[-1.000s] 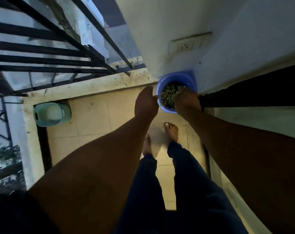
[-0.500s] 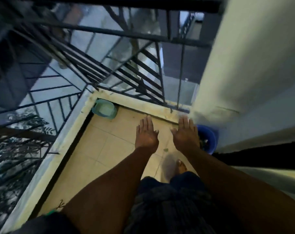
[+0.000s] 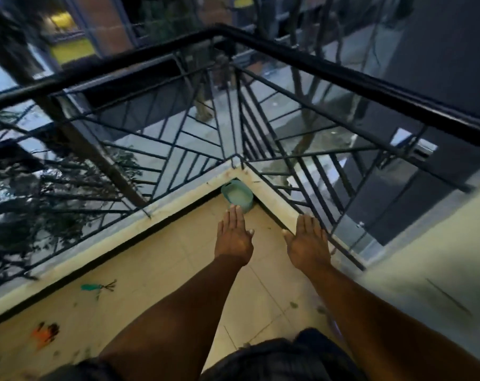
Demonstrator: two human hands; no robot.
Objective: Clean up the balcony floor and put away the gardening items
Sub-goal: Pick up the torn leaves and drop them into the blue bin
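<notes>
My left hand (image 3: 234, 237) and my right hand (image 3: 309, 244) are stretched out flat over the tiled balcony floor (image 3: 161, 270), fingers apart, holding nothing. A teal pot (image 3: 237, 196) stands in the far corner of the floor, just beyond my left fingertips. A small hand rake with a teal handle (image 3: 97, 286) lies on the floor to the left. An orange item (image 3: 44, 334) lies further left near the bottom edge; it is too blurred to tell what it is. Small bits of leaf litter (image 3: 293, 305) dot the tiles.
A black metal railing (image 3: 288, 53) runs along both open sides of the balcony above a pale kerb (image 3: 271, 193). A light wall (image 3: 425, 270) stands at the right. Tree branches (image 3: 40, 188) and the street show beyond the railing.
One second ago both hands gripped a blue bowl of green clippings; they have let go and are now spread flat. My view has turned left, away from the bowl, to the railing corner.
</notes>
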